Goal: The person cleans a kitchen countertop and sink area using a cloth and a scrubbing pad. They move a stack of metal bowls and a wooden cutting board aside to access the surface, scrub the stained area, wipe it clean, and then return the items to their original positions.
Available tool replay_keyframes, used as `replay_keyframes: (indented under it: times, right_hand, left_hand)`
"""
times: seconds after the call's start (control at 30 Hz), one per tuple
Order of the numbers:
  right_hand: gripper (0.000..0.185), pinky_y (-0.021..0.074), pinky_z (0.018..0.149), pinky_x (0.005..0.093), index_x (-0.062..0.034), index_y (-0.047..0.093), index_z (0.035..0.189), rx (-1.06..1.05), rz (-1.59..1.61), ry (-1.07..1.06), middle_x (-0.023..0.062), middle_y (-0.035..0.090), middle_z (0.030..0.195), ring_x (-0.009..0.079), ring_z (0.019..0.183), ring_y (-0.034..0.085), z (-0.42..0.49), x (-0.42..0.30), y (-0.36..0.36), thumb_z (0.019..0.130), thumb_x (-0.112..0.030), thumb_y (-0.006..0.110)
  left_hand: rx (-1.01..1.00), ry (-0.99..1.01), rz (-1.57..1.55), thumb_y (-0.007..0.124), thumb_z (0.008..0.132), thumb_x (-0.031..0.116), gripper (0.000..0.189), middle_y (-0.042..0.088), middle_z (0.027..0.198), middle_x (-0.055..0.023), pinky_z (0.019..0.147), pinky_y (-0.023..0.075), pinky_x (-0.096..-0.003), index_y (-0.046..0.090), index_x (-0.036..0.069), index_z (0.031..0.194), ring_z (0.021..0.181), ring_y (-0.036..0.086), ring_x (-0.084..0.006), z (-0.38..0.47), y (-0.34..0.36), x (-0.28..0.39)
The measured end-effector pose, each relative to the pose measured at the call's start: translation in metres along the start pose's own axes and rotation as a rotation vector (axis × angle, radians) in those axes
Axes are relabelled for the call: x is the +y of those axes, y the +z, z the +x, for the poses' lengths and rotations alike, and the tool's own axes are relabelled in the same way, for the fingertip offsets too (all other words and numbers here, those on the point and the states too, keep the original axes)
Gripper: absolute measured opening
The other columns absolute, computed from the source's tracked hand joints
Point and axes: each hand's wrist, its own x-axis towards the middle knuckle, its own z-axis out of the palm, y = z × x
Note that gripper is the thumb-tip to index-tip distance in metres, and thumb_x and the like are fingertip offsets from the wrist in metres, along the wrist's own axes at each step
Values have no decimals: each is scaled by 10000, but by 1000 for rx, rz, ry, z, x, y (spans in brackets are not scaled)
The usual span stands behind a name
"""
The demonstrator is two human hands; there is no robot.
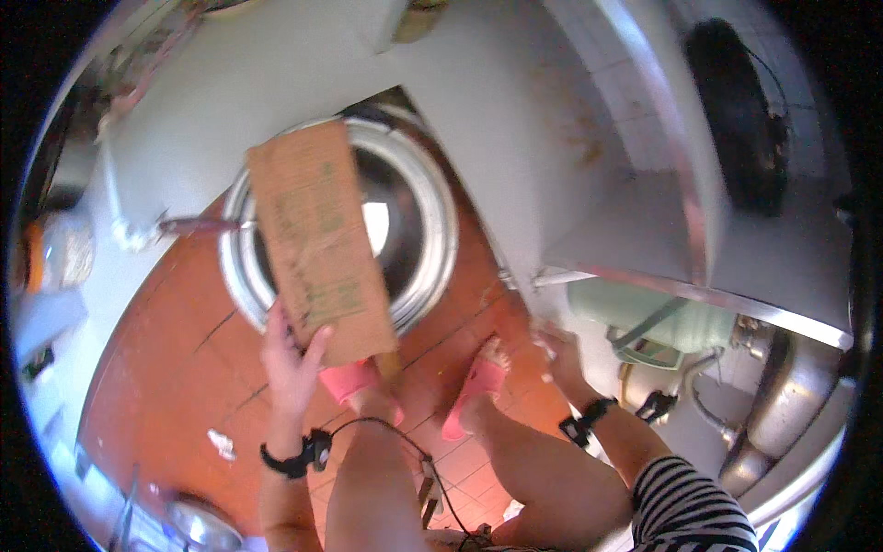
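Observation:
My left hand (293, 362) grips the near end of a flat piece of brown cardboard (321, 241) with faint green print. The cardboard lies across the view of a large round metal basin (431, 207) on the floor, hiding its left middle part. A dark reddish handle (200, 225) with a metal end sticks out past the basin's left rim; its other end is hidden behind the cardboard. My right hand (562, 362) is blurred, off to the right near the white wall. Whether it holds anything is unclear.
Red tiles (172, 359) cover the floor, with my pink slippers (476, 386) near the basin. At right are a metal-edged counter (759, 307), a green plastic container (648, 314) and metal pipework (779, 400). A white scrap (221, 444) and a metal bowl (200, 521) lie at lower left.

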Motion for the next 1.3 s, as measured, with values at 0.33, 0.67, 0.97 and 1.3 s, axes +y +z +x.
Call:
replay_keyframes:
  times: [0.33,0.67,0.97,1.3]
  right_hand:
    - [314,517,930,442,-6,665,1201,236,-638,-31,249,647,1211,342,1102,653,-13,-32,-6,916,-133,628]
    - [750,515,868,321,-13,329,1504,-5,-42,-36,167,640,1225,194,1104,618,142,-186,106,929,-339,684]
    - [984,434,1024,384,64,324,1400,-19,452,350,232,511,1343,341,1204,537,127,-231,138,744,-478,818]
    - [984,393,1057,398,140,287,1355,103,288,520,301,434,1368,373,1237,491,153,-198,170,661,-288,837]
  left_hand:
    - [89,27,-71,746,852,65,603,680,1122,-153,860,545,-300,448,-64,1360,1016,660,-166,1,13,1]
    - [35,65,80,750,824,43,562,715,1065,-137,841,555,-308,519,-53,1328,968,676,-145,15,9,8]
    - [-51,-57,247,833,745,169,609,699,1082,-195,849,547,-333,567,-68,1239,973,705,-254,23,11,34]
    - [709,262,812,836,758,342,808,533,1241,-243,999,407,-482,453,-80,1332,1260,450,-352,21,-12,11]
